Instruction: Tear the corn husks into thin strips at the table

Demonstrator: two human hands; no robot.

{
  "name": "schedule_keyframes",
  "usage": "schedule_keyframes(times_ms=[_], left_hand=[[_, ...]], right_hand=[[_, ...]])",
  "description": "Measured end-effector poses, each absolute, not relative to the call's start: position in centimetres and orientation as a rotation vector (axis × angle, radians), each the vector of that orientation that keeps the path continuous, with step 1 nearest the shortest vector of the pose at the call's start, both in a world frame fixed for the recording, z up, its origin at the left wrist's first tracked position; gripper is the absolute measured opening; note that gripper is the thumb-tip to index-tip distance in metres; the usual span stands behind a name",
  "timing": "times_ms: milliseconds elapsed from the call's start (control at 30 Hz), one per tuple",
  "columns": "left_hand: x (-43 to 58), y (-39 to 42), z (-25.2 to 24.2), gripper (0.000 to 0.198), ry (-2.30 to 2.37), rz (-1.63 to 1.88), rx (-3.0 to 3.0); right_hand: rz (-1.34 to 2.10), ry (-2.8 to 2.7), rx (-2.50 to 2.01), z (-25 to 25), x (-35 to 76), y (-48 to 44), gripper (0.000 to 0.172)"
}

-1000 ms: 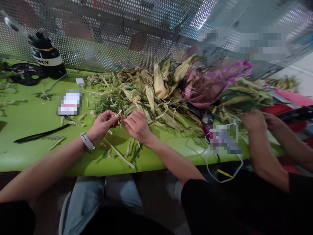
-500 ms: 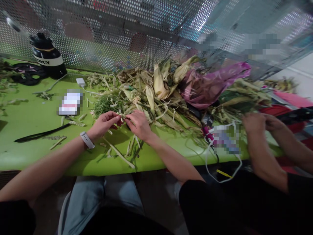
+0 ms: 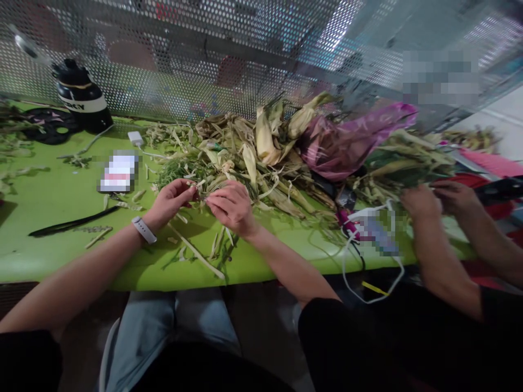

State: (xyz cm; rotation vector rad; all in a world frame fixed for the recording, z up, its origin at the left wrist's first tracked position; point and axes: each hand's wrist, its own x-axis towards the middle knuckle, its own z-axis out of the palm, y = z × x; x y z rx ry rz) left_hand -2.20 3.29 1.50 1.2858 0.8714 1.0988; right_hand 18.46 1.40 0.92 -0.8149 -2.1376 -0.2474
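Observation:
My left hand [image 3: 175, 198], with a white watch band on its wrist, pinches a small pale piece of plant [image 3: 200, 184] between thumb and fingers. Close beside it, slightly apart, my right hand [image 3: 232, 208] has its fingers curled together; what they hold, if anything, is hidden. Both hands are above the front of the green table [image 3: 134, 261]. Just behind them lies a heap of thin green shreds [image 3: 176, 167] mixed with pale bits. Corn husks and ears [image 3: 265, 142] are piled behind my right hand. Pale stem strips [image 3: 198, 251] are scattered below the hands.
At the left are a phone [image 3: 118, 171], a black strap [image 3: 73, 221] and a dark bottle [image 3: 84, 98]. A pink plastic bag [image 3: 339, 147] rests on the husks. White cable [image 3: 345, 264] hangs over the edge. Another person's hands [image 3: 423, 202] work at the right.
My hands have drawn slightly apart from their near-touching pinch. My right hand has turned, its fingers curling more, and the small pale piece stays at my left fingertips.

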Motion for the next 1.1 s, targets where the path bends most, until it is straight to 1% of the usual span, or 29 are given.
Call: schedule_keyframes(times_ms=[67, 133, 200, 300, 367, 433, 467, 567, 700, 800, 867, 967, 1033, 1100], left_hand=[[-2.4, 3.6, 1.4, 0.039, 0.843, 1.15, 1.278], [-2.5, 3.8, 1.3, 0.036, 0.799, 1.172, 1.273], [-2.5, 3.9, 1.3, 0.033, 0.752, 1.158, 1.277], [-2.5, 3.9, 1.4, 0.029, 0.717, 1.149, 1.232], [-2.6, 4.0, 1.4, 0.029, 0.731, 1.188, 1.168], [-2.6, 4.1, 1.4, 0.029, 0.763, 1.244, 1.131], [-2.7, 4.2, 1.4, 0.029, 0.778, 1.266, 1.131], [-2.7, 4.3, 1.6, 0.027, 0.811, 1.303, 1.149], [-2.7, 4.2, 1.8, 0.025, 0.835, 1.282, 1.094], [-2.7, 4.2, 1.9, 0.021, 0.831, 1.254, 1.025], [-2.7, 4.3, 2.0, 0.019, 0.839, 1.261, 0.996], [-2.8, 4.3, 2.1, 0.02, 0.857, 1.276, 0.975], [-2.8, 4.3, 2.2, 0.022, 0.857, 1.267, 0.977], [-2.8, 4.2, 2.2, 0.023, 0.851, 1.25, 0.986]], right_hand=[[-0.15, -2.144, -0.605, 1.2, 18.8, 1.1, 0.012], [-0.047, -2.114, -0.522, 1.3, 19.0, 1.0, 0.021], [-0.002, -2.04, -0.637, 1.4, 19.1, 1.1, 0.024], [-0.039, -1.965, -0.939, 1.6, 19.3, 1.6, 0.024], [-0.02, -2.073, -1.127, 1.9, 19.5, 1.9, 0.025], [0.039, -2.305, -1.34, 2.1, 19.6, 2.0, 0.021], [0.067, -2.421, -1.446, 2.2, 19.6, 2.1, 0.022], [0.06, -2.613, -1.668, 2.5, 19.3, 1.9, 0.036], [0.024, -2.606, -1.738, 2.7, 19.1, 1.7, 0.036], [0.147, -2.543, -1.752, 2.9, 19.6, 1.9, 0.032], [0.175, -2.47, -1.755, 2.8, 19.9, 2.0, 0.036], [0.114, -2.452, -1.787, 2.5, 20.1, 2.4, 0.046], [0.152, -2.497, -1.804, 2.2, 20.1, 2.6, 0.042], [0.216, -2.517, -1.803, 2.1, 20.2, 2.9, 0.032]])
